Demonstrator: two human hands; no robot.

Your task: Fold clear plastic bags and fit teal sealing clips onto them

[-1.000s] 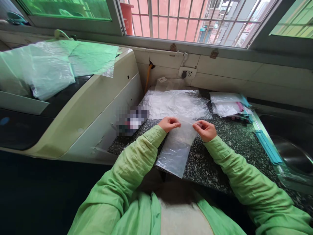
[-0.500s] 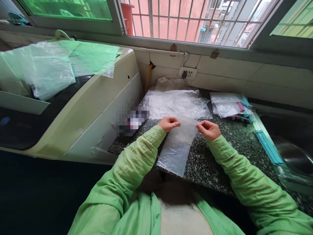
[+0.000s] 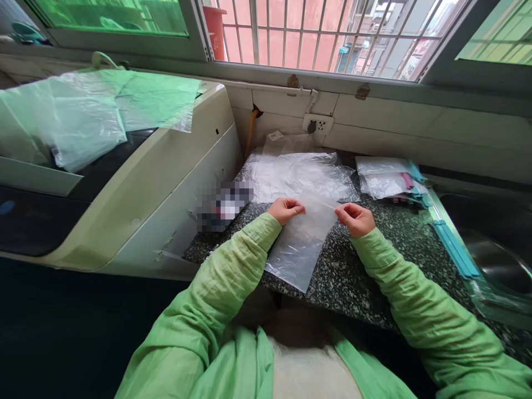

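Speckled dark granite forms the table [image 3: 374, 266], which is flanked on one side by a large cream-coloured appliance [image 3: 158, 188] draped with sheets of clear plastic film [image 3: 83, 116], and on the other by a steel sink [image 3: 494, 260]. Behind the table, a white wall socket [image 3: 318, 123] is set into the tiled wall under a barred window [image 3: 324, 33]. A loose heap of crumpled clear plastic bags [image 3: 295, 174] is spread at the back of the table, and a smaller stack of flat clear bags with teal and pink edges [image 3: 390, 180] lies near the sink. A small clear plastic zip bag [image 3: 299, 246] is held at the table's front edge, its lower end hanging just past that edge. Its top strip is pinched at one corner by the left hand [image 3: 285, 210] and at the other by the right hand [image 3: 355, 218], both with fingers curled closed on it. Whether the bag's seal is open cannot be made out; it appears empty.
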